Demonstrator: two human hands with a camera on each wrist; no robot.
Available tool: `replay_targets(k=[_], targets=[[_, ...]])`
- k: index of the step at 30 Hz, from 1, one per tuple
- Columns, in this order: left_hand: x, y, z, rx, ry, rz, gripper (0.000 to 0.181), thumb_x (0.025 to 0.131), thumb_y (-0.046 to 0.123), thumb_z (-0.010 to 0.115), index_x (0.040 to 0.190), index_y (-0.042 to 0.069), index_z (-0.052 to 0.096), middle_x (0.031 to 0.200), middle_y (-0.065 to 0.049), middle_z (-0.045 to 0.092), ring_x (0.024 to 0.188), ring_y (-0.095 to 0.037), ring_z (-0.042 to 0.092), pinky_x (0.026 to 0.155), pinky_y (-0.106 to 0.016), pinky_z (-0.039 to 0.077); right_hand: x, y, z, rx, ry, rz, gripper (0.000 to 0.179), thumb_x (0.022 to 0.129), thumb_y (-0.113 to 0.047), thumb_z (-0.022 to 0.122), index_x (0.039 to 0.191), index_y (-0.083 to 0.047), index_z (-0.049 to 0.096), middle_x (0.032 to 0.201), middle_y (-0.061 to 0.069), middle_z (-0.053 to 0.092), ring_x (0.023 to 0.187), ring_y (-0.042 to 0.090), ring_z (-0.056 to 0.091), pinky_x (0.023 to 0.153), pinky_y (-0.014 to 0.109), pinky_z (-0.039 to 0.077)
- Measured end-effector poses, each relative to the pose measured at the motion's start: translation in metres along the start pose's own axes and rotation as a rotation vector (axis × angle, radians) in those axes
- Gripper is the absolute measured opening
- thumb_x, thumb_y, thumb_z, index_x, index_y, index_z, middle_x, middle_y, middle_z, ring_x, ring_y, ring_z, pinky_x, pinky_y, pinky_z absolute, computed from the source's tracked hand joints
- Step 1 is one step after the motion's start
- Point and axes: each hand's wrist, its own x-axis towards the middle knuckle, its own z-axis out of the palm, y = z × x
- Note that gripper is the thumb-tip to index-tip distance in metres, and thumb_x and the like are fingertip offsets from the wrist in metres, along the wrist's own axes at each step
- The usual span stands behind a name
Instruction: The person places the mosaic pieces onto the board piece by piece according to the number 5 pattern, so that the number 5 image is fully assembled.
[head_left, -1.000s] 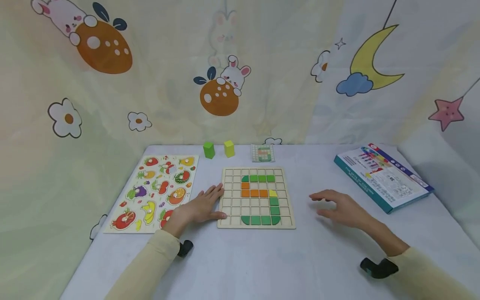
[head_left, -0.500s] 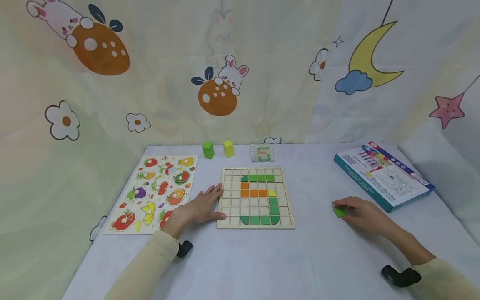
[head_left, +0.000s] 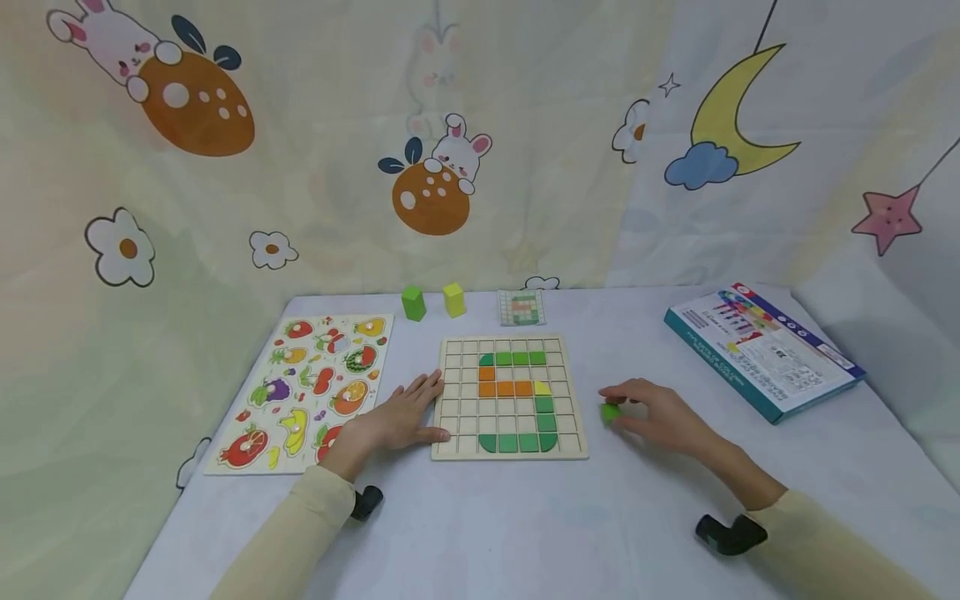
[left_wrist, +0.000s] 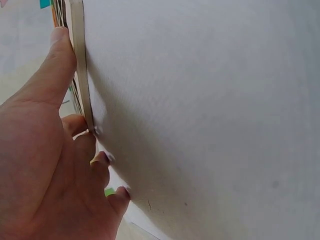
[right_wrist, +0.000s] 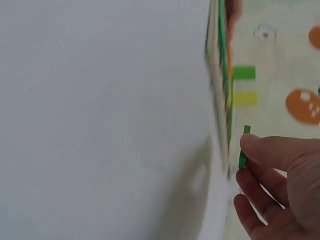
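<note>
green tile [head_left: 610, 411] pinched at right hand [head_left: 660, 414] fingertips, just right of wooden grid board [head_left: 509, 450], left hand [head_left: 397, 417] flat, fingers straight, against board's left edge, right wrist view shows tile edge-on under thumb

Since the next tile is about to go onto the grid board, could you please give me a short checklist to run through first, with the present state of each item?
1. Green tile held in the right hand: ok, pinched at the fingers.
2. Grid board steadied: ok, the left hand lies flat against its left edge.
3. Free cells left on the board: ok, many are bare around the green and orange pattern.
4. Path from tile to board free: ok, only bare table lies between.
5. Pattern card in view behind the board: ok.
6. Which cell the tile belongs in: cannot tell, the card is too small to read.
</note>
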Motion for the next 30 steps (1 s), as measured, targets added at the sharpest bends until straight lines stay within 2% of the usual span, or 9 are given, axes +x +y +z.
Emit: replay_targets(k=[7, 13, 18, 30], targets=[[-0.001, -0.002, 0.001, 0.000, 0.001, -0.012, 0.095, 0.087, 0.062, 0.057, 0.157, 0.016, 0.011, 0.166, -0.001, 0.000, 0.153, -0.026, 0.002, 0.123, -0.052, 0.012, 0.045, -0.067, 0.034, 0.083, -0.067, -0.124, 0.042, 0.083, -0.012, 0.076, 0.123, -0.009, 0.066, 0.107, 0.000, 0.068, 0.096, 0.018, 0.060, 0.085, 0.036, 0.056], [0.000, 0.000, 0.002, 0.012, 0.006, 0.002, 0.094, 0.088, 0.063, 0.054, 0.157, 0.016, 0.011, 0.165, -0.001, 0.000, 0.153, -0.026, 0.003, 0.123, -0.052, 0.012, 0.065, -0.103, 0.064, 0.095, -0.132, -0.207, 0.038, 0.085, -0.016, 0.074, 0.121, -0.009, 0.067, 0.105, -0.001, 0.069, 0.094, 0.014, 0.060, 0.085, 0.033, 0.053], [-0.002, 0.005, 0.002, 0.016, 0.007, 0.010, 0.093, 0.089, 0.062, 0.054, 0.157, 0.016, 0.012, 0.165, -0.002, 0.001, 0.153, -0.026, 0.003, 0.123, -0.052, 0.012, 0.073, -0.113, 0.078, 0.056, -0.163, -0.186, 0.037, 0.084, -0.018, 0.075, 0.120, -0.011, 0.068, 0.101, -0.004, 0.069, 0.089, 0.010, 0.058, 0.083, 0.030, 0.051], [-0.001, 0.008, -0.003, 0.014, 0.001, 0.026, 0.093, 0.089, 0.061, 0.056, 0.157, 0.014, 0.012, 0.165, -0.003, 0.001, 0.153, -0.027, 0.003, 0.123, -0.052, 0.013, 0.076, -0.115, 0.082, 0.070, -0.138, -0.153, 0.036, 0.084, -0.017, 0.076, 0.118, -0.012, 0.069, 0.095, -0.003, 0.066, 0.085, 0.010, 0.055, 0.077, 0.026, 0.049]])
